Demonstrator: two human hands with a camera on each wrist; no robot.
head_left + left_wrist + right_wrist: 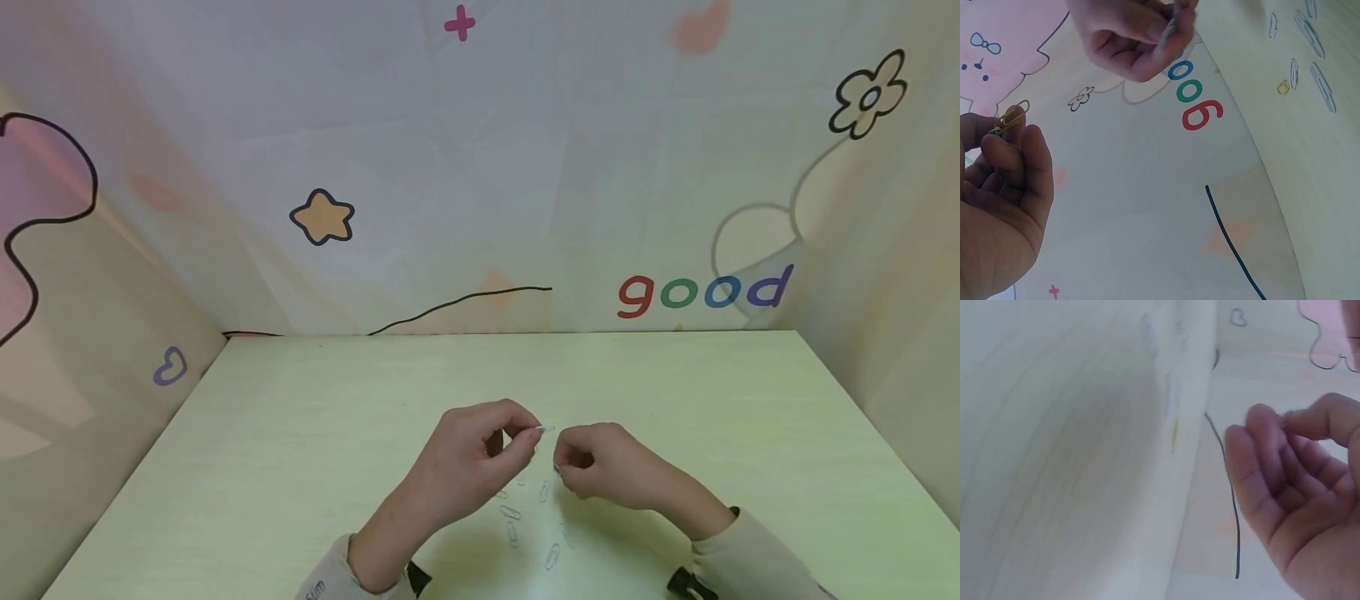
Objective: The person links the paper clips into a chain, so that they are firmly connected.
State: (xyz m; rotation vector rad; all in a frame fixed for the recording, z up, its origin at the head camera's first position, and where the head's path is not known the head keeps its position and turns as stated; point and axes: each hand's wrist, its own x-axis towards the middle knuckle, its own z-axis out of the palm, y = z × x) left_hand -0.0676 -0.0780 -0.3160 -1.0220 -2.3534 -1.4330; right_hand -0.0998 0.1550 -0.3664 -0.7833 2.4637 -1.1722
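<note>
Between the left hand's (480,454) thumb and index finger is a yellowish paper clip (1016,114), its looped end sticking out past the fingertips. Just to its right, a small gap apart, the right hand (618,467) pinches what looks like a silver paper clip (1169,32), mostly covered by the fingers and blurred. Both hands are raised over the table. Below and between them lie several loose silver paper clips (510,512), and a small yellow clip (1282,87) lies among these in the left wrist view.
The pale green table (300,433) reaches back to a printed cloth wall (450,167) with a star and the word "good". Similar cloth walls stand at the left and right sides. Dark straps (690,583) sit at the sleeve cuffs.
</note>
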